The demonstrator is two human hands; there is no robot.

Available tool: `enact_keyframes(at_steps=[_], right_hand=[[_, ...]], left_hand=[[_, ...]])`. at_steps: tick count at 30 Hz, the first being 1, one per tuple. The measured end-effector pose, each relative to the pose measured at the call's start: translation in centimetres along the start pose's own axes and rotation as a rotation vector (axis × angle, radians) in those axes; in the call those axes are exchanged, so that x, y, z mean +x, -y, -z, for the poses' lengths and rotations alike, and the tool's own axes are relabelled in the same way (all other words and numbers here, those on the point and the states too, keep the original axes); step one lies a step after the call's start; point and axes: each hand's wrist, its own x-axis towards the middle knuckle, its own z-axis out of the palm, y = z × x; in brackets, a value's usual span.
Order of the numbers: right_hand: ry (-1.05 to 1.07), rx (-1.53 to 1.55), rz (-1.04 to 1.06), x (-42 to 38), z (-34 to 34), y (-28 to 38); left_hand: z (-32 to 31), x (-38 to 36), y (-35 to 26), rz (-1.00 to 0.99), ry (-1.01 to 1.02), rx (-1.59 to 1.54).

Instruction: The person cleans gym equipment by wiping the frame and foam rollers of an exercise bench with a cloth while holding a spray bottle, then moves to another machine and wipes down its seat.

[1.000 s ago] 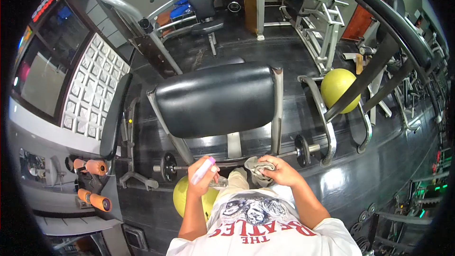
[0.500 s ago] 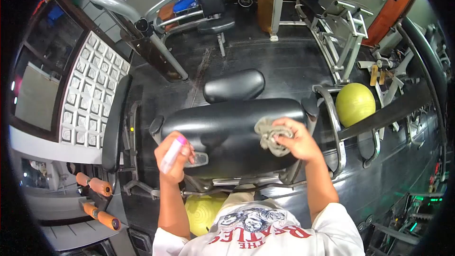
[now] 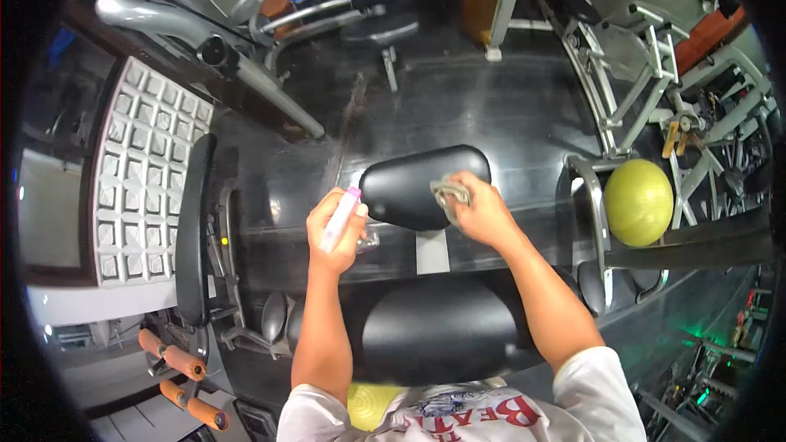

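My left hand [image 3: 334,233] is wrapped round a spray bottle [image 3: 340,221] with a pink top and a clear body, just left of the small black seat pad [image 3: 417,184]. My right hand [image 3: 481,209] grips a crumpled grey-green cloth [image 3: 450,195] over the right part of that pad; whether the cloth touches it I cannot tell. Nearer to me, under my forearms, lies the larger black padded bench [image 3: 442,327].
A yellow-green ball [image 3: 639,202] rests in a metal frame at the right. Orange foam rollers [image 3: 184,360] stick out at the lower left. Grey machine tubing [image 3: 155,16] rises at the upper left, and a black seat [image 3: 381,29] stands ahead.
Both hands have moved forward from above the large bench to the small pad, still holding the bottle and cloth. The view has shifted forward, with the large bench now lower in it.
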Motion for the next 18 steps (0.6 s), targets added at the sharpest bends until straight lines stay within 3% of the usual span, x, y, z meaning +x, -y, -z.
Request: enact_keyframes(at_steps=[2, 3, 4, 8, 11, 14, 16, 17, 18], right_hand=[[0.129, -0.130, 0.000, 0.6, -0.1, -0.9], [0.177, -0.095, -0.106, 0.8, -0.2, 0.1], [0.206, -0.083, -0.093, 1.0, -0.7, -0.1], [0.282, -0.117, -0.087, 0.7, -1.1, -2.2], [0.368, -0.068, -0.138, 0.2, -2.3, -4.2], [0.441, 0.090, -0.366, -0.8, -3.2, -5.3], [0.526, -0.186, -0.356, 0.3, -3.5, -3.0], [0.614, -0.393, -0.212, 0.2, -3.5, -3.4], [0.721, -0.421, -0.120, 1.8, -3.1, -2.3]], left_hand=[[0.4, 1.5, 1.1, -0.082, 0.071, 0.287], [0.7, 2.0, 0.4, -0.156, 0.069, 0.278], [1.2, 1.2, 1.1, -0.048, 0.031, 0.159], [3.1, -1.5, 1.9, 0.197, -0.107, 0.158], [3.0, -2.1, 1.2, 0.239, -0.252, 0.084], [2.9, -2.5, -0.4, 0.330, -0.223, 0.139], [1.8, -3.2, -0.7, 0.297, -0.343, -0.006], [1.5, -3.3, -1.0, 0.290, -0.383, -0.057], [1.4, -2.9, -1.4, 0.187, -0.215, 0.048]])
